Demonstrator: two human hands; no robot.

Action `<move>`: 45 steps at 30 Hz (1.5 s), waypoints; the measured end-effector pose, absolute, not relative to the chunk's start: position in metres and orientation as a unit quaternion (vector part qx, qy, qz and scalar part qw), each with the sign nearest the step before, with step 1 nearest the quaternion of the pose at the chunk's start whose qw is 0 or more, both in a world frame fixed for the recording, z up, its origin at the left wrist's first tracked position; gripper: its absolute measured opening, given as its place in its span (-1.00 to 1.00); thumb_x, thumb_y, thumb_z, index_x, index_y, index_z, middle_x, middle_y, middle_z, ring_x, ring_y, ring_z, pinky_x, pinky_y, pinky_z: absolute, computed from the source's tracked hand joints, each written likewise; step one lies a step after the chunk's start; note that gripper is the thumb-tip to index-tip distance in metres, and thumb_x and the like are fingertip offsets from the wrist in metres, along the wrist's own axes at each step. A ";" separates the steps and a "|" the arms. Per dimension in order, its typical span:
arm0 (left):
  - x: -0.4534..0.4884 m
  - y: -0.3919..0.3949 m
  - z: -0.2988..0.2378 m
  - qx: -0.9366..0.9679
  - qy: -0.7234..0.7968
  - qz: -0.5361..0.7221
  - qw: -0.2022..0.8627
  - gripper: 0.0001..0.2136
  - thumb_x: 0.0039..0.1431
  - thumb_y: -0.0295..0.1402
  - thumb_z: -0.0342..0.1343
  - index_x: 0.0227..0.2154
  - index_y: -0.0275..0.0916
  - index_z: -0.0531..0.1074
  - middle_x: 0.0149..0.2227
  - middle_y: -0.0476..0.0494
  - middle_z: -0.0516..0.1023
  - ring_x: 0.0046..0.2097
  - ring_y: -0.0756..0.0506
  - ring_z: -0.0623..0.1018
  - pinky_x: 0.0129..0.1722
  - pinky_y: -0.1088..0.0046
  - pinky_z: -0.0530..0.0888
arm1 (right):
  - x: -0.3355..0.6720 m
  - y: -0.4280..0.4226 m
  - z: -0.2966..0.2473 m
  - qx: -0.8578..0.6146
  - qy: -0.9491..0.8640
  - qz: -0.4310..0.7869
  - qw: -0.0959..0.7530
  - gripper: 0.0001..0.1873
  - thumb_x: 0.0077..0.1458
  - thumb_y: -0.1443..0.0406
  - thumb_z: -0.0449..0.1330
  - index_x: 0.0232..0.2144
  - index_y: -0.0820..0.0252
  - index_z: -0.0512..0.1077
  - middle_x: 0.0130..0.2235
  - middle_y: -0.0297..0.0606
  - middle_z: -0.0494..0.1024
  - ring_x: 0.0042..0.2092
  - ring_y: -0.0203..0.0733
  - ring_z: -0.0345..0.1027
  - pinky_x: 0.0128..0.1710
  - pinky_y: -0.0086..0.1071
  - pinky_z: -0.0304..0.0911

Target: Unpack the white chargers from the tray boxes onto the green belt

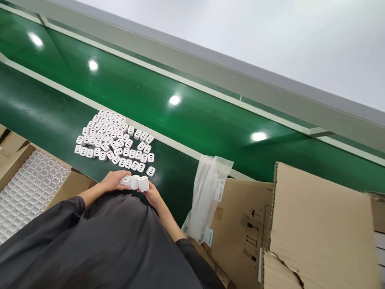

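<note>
My left hand (112, 181) and my right hand (152, 196) meet at the near edge of the green belt (198, 118). Together they hold a short row of white plug adapters (135, 182), fingers curled round its two ends. Just beyond them, many more white adapters (114, 140) lie in a loose cluster on the belt. My dark sleeves and top fill the lower middle of the view.
At lower left an open cardboard box holds a white tray (20, 198) packed with adapters in rows. Clear plastic bags (206, 196) hang over a carton at the belt's edge. Large cardboard boxes (315, 242) stand on the right. A grey rail (200, 68) runs along the belt's far side.
</note>
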State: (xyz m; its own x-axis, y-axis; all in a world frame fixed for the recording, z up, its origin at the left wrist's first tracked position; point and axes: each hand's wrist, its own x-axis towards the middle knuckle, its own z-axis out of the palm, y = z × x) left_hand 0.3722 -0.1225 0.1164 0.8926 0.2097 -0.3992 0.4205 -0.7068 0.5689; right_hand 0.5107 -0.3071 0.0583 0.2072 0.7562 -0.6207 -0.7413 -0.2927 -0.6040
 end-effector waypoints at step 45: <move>0.344 -0.060 0.085 0.992 0.062 -0.019 0.107 -0.59 0.28 -0.03 0.04 0.08 -0.08 0.43 0.05 -0.26 0.51 0.07 -0.24 0.47 0.05 0.19 0.28 | 0.510 -0.283 0.079 -0.790 -0.300 0.444 0.299 -0.44 0.07 0.45 0.08 0.14 0.12 0.35 0.03 -0.08 0.47 -0.02 -0.03 0.41 0.00 -0.17 0.32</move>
